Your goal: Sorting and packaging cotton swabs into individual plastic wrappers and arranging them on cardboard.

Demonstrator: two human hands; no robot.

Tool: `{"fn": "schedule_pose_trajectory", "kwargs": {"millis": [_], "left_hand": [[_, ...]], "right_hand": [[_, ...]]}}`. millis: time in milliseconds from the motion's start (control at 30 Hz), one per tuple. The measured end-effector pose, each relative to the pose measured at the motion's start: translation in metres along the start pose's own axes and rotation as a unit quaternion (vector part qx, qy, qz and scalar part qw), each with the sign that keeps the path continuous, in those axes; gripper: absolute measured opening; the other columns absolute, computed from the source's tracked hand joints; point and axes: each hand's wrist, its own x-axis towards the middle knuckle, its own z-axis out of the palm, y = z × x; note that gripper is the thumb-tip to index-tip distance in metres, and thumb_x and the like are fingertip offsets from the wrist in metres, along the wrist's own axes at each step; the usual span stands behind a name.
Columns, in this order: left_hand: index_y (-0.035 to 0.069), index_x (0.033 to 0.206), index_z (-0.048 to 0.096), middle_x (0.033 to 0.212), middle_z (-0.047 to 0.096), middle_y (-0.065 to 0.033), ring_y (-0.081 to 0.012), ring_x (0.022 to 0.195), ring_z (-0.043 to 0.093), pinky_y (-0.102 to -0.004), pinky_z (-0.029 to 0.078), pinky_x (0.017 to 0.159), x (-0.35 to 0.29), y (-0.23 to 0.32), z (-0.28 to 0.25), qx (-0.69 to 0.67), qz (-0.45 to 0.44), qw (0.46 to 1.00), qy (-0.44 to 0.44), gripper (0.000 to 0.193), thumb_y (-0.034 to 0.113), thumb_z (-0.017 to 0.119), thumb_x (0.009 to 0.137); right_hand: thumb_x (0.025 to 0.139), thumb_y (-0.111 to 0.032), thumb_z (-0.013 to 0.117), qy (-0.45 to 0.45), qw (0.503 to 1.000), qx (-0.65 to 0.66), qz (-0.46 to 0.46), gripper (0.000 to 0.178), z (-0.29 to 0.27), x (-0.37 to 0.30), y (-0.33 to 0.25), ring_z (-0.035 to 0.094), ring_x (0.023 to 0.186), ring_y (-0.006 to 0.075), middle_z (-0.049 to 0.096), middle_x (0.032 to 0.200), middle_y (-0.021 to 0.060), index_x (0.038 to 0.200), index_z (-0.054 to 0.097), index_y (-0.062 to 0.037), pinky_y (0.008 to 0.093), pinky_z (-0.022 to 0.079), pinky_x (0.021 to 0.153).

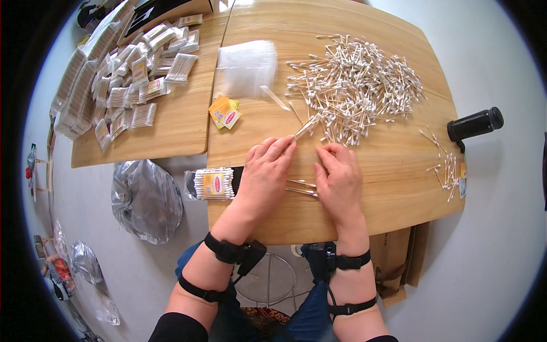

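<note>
My left hand is closed, and a small bunch of cotton swabs sticks out from its fingertips toward the big heap. Just right of it, my right hand rests over the table at the near edge of the swab heap. Its fingers are curled together; whatever is between them is hidden. Between my wrists lie a few loose swabs. Beside my left wrist, at the table's left edge, is a clear bag packed with swabs and a yellow-and-red card.
Clear plastic bags lie stacked beyond my left hand, with yellow cards nearer. Filled swab packs cover the left table. On the right edge are a black cylinder and stray swabs. A grey bag stands below.
</note>
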Motion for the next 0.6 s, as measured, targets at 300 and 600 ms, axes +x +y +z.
{"fn": "schedule_pose_trajectory", "kwargs": {"millis": [300,600], "left_hand": [[0.005,0.120,0.071,0.127,0.068,-0.0064,-0.0276,0.122,0.059,-0.0414,0.043,0.105,-0.008,-0.007,-0.024,-0.073,0.041,0.995,-0.046,0.034,0.003,0.063,0.088],[0.007,0.110,0.074,0.117,0.072,-0.0050,-0.0273,0.115,0.063,-0.0412,0.046,0.101,-0.007,-0.006,-0.023,-0.116,0.051,0.992,-0.027,0.026,0.003,0.067,0.085]], "right_hand": [[0.082,-0.005,0.072,0.025,1.000,0.005,0.018,0.029,-0.012,-0.001,0.009,0.059,0.104,0.0314,0.064,0.110,0.0112,0.111,0.071,-0.0037,0.0422,0.049,0.091],[0.077,-0.010,0.078,-0.029,0.999,0.013,-0.028,0.017,0.002,-0.002,-0.013,0.058,0.092,0.0310,0.059,0.093,0.0090,0.089,0.066,-0.0072,0.0423,0.049,0.080]]}}
